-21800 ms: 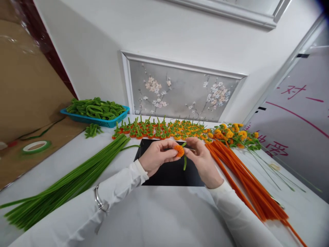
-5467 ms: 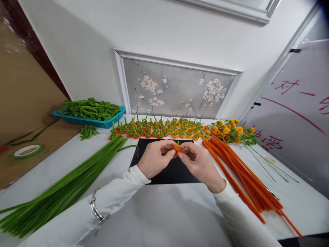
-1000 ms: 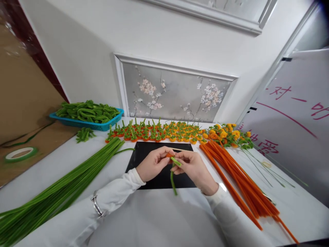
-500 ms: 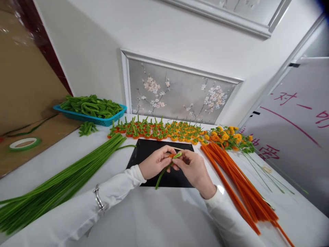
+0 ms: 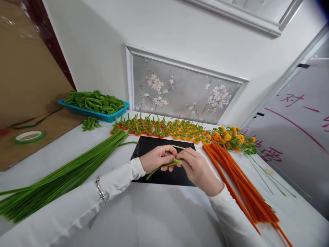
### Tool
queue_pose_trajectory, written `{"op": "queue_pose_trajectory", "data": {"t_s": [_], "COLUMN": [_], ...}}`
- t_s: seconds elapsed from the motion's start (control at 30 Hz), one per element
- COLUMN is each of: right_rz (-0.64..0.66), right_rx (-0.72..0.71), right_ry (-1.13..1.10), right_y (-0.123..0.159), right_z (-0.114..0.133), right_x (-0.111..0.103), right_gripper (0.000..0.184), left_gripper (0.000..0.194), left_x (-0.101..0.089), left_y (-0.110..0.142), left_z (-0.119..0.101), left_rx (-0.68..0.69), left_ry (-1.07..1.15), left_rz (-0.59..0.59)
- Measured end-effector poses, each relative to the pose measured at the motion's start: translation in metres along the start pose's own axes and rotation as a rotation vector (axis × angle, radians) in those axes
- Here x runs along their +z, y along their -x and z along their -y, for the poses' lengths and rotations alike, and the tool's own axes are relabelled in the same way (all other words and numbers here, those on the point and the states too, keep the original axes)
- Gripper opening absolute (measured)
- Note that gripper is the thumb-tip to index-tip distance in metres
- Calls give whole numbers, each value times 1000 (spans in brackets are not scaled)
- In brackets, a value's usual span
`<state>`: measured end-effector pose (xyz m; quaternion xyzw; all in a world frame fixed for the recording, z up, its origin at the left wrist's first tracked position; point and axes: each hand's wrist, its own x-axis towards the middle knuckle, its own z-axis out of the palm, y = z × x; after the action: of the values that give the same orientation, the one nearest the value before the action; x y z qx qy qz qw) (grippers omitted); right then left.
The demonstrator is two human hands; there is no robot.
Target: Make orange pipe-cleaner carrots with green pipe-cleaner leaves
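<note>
Above a black mat, my two hands meet around a small piece of craft work. My left hand is closed, pinching a green pipe cleaner whose long end hangs down to the lower left. A bit of orange shows under the fingers, mostly hidden. My right hand is closed at the same piece, thumb and fingertips at the short green end. A thin pale stick lies on the mat just beyond my hands.
Green pipe cleaners lie left, orange ones right. Small orange and yellow pieces with green stems stand behind the mat, beside finished flowers. A blue tray of bent green pieces and green tape are at left.
The green pipe cleaner has turned in my fingers, its long end swinging further left. My right fingertips have shifted over the piece. The whole view has moved slightly.
</note>
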<state>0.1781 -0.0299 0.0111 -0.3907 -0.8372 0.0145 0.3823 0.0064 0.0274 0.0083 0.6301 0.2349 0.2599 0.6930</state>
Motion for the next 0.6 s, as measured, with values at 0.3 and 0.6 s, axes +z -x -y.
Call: {"op": "queue_pose_trajectory", "data": {"t_s": [0.3, 0.6], "right_rz": [76, 43], "right_rx": [-297, 484], "right_ry": [350, -464], "right_y": [4, 4], "right_z": [-1, -3], "right_x": [-8, 4], "right_gripper": [20, 29], "left_gripper": [36, 15], "left_x": [-2, 8], "left_y": [4, 9], "left_z": [-10, -5], "left_rx": [-41, 385], "left_ry": [27, -764], "left_rz": [76, -234]}}
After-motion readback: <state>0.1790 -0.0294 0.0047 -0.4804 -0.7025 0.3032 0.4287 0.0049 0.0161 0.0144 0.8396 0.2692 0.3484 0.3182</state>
